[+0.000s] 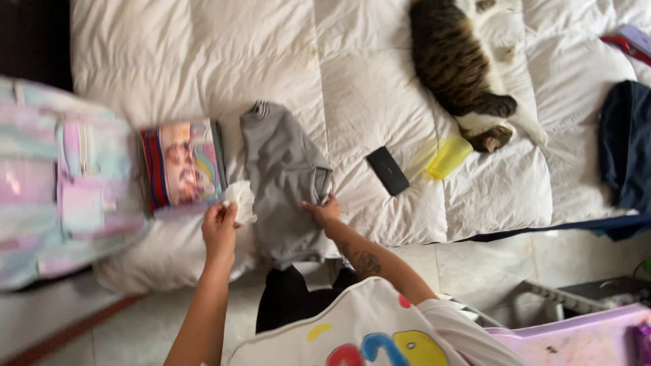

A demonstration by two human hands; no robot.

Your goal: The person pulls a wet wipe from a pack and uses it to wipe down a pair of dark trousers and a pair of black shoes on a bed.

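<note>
Your white top (380, 325) with its coloured shapes fills the bottom of the view, nearest the camera, and both forearms reach up from it to the bed (366, 81).

Take the grey shirt (285, 183) as your landmark. It lies on the white quilt at the bed's near edge, collar pointing away from you and hem hanging over the edge toward your body. Your right hand (324, 211) rests on the shirt's right side, at the sleeve; the grip there is pinched on a fold of the grey cloth, fingertips pressed together on it. Your left hand (219, 227) sits just left of the shirt, beside its lower left edge, and its grip is closed on a crumpled white wad (241, 200), which sticks up from the fingers and touches the shirt's left edge.

Left of the shirt, a colourful book (182, 165) lies flat on the quilt, close to the wad. Further left again, a pastel backpack (61, 183) leans against the bed's edge. Right of the shirt lies a black case (387, 170), and just beyond it a yellow cup (449, 156) on its side. Up and right of the shirt, a tabby cat (461, 68) lies stretched out on the quilt, its head near the cup. Far right of the shirt, dark cloth (627, 142) lies on the bed.
</note>
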